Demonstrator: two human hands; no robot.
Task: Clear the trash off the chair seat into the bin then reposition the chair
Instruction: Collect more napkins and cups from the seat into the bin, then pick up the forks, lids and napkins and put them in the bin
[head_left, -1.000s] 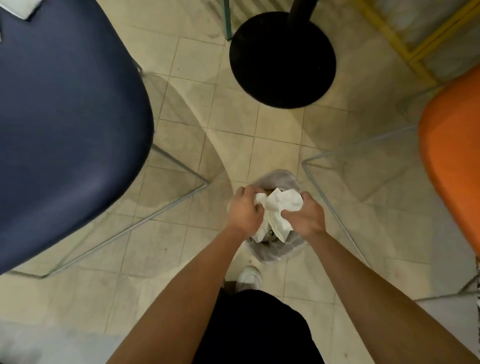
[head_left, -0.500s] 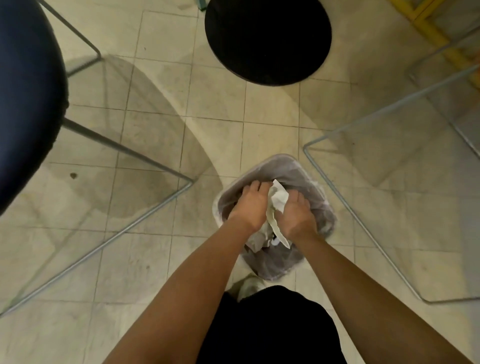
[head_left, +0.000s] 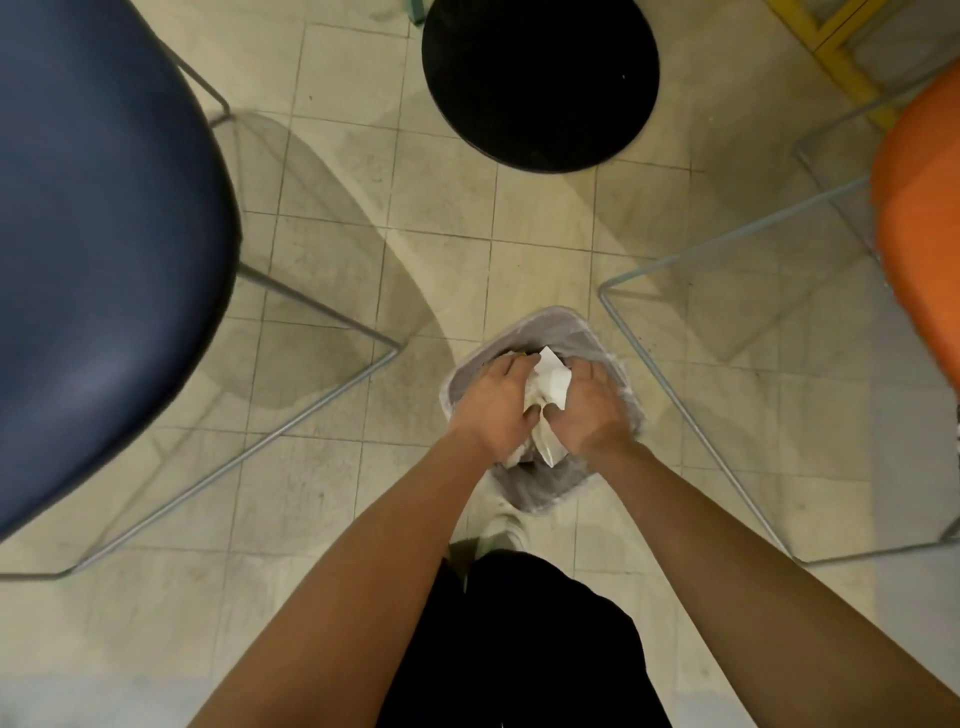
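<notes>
Item 1. Black garment (head_left: 519, 649), one, on the person's lower body at the bottom edge of the view.

Item 2. White shoe (head_left: 506, 525), one visible, on the tiled floor (head_left: 322, 467) just beside the near side of the bin.

Item 3. Bare forearms, two, reaching forward and down and converging over the bin.

Item 4. Left hand (head_left: 498, 405), one. Grip: fingers curled round the left side of the paper, thumb tucked inward.

Item 5. Right hand (head_left: 587, 410), one. Grip: fingers curled round the right side of the same paper. The two thumbs nearly meet at the middle.

Item 6. Crumpled white paper (head_left: 551, 382), one wad, clasped between both hands. A corner sticks up past the knuckles and a tail hangs below the wrists. It sits directly over the mouth of the bin, partly within the rim.

Item 7. Bin (head_left: 550, 491), one, small and grey, lined with a clear bag that folds over the rim. It stands on the floor between the two chairs. Contents under the hands are too dark to tell.

Item 8. Blue chair (head_left: 104, 234), one, seat filling the left side, on thin wire legs (head_left: 311, 410).

Item 9. Orange chair (head_left: 919, 234), one, at the right edge, on a wire frame (head_left: 675, 260).

Item 10. Black round base (head_left: 540, 78), one, flat on the floor beyond the bin.

Item 11. Yellow frame (head_left: 831, 57), one, far right corner.
</notes>
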